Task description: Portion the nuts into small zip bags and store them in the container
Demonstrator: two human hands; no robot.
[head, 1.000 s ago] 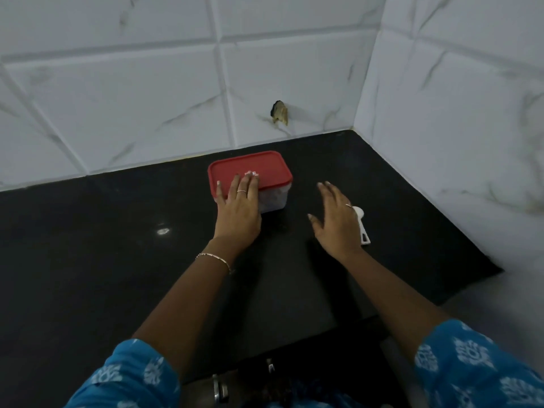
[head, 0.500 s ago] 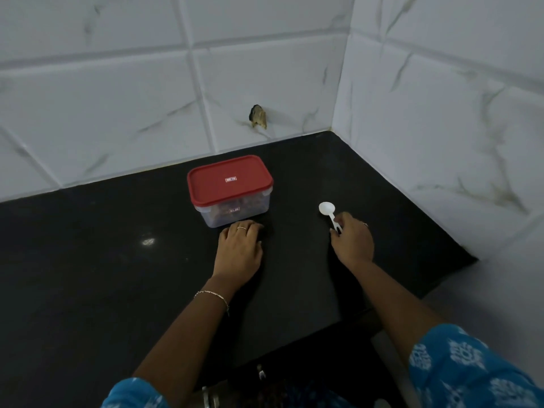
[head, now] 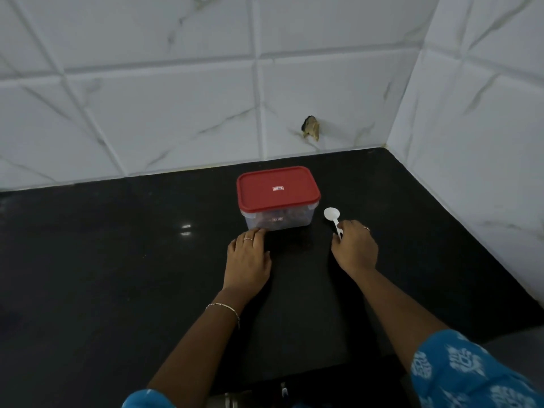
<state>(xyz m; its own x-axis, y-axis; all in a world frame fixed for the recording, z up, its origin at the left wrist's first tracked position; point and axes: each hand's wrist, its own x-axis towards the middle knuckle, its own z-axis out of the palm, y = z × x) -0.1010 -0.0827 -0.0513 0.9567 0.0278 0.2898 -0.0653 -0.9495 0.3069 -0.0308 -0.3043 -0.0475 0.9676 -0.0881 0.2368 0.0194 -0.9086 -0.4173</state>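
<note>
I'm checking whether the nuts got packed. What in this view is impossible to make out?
Head view only.
1. Contents of the container: the dim, hazy wall shows only dark shapes.
2. Label on the red lid: too small to read.
3. Handle end of the spoon: hidden by the right hand.
4. Fingertips of the left hand: curled under, so contact with the container is unclear.
</note>
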